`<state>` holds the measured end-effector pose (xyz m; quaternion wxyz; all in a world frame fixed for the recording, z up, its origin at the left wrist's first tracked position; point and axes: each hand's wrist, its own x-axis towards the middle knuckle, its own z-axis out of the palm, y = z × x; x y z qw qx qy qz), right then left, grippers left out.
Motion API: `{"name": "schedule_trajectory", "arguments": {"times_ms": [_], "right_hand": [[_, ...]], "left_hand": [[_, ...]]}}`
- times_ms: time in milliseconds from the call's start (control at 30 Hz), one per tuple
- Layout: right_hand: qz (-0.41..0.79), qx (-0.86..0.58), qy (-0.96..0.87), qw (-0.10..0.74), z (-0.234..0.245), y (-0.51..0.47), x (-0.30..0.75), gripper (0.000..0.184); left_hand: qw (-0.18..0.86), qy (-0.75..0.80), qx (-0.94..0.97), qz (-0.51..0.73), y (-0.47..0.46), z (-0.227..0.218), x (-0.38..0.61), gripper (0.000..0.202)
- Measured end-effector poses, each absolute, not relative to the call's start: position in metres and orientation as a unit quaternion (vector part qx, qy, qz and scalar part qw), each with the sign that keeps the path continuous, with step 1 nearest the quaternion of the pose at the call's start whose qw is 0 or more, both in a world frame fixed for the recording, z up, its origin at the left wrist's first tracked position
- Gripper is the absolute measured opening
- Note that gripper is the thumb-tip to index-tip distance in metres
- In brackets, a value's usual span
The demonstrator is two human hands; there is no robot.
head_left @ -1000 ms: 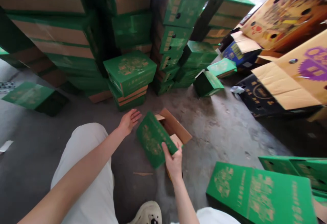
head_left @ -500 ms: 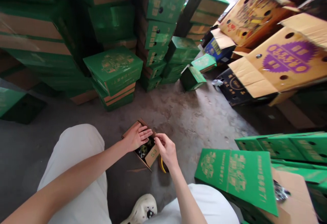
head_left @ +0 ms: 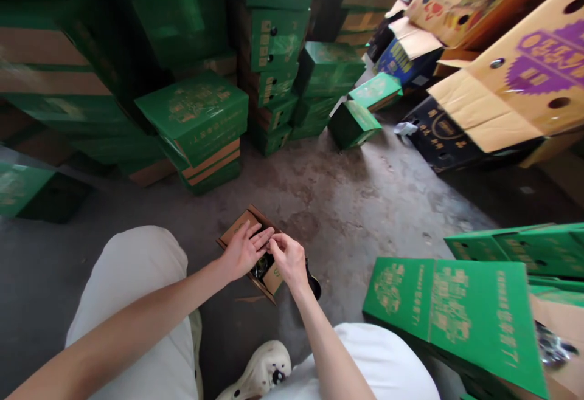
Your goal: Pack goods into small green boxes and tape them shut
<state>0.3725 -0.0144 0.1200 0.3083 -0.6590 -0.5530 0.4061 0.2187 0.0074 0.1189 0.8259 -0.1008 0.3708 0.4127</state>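
Observation:
An open brown cardboard box (head_left: 272, 278) with green print sits on the floor between my knees. Inside it, dark green round things in shiny clear wrapping (head_left: 260, 266) show in part below my hands. My left hand (head_left: 244, 251) is above the box, palm up, with its fingers stretched out. My right hand (head_left: 287, 257) is over the box's right side, thumb and forefinger pinched together at the left fingertips. Whatever lies in the pinch is too small to make out. Just right of the box, partly behind my right wrist, is a black and yellow roundish thing (head_left: 314, 281).
Stacked green cartons (head_left: 196, 114) line the back and left. A green carton (head_left: 456, 315) stands near my right knee, with more cartons behind it. Orange-brown fruit boxes (head_left: 524, 78) lean at the upper right. A cardboard scrap (head_left: 250, 299) lies below the small box.
My right hand has moved left, bringing its pinched fingers to the left fingertips. The left hand stays palm up, slightly shifted. The view has turned a little, and the surroundings have shifted.

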Motion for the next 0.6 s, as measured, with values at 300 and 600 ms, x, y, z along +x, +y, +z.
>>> {"name": "schedule_trajectory", "arguments": {"times_ms": [300,600], "right_hand": [[0.327,-0.727,-0.549,0.251,0.125,-0.02,0.379,0.023],[0.273,-0.712,-0.597,0.248,0.128,-0.019,0.388,0.022]], "left_hand": [[0.841,0.354,-0.066,0.405,0.003,0.12,0.233,0.053],[0.846,0.345,-0.069,0.401,0.016,0.127,0.218,0.05]]}}
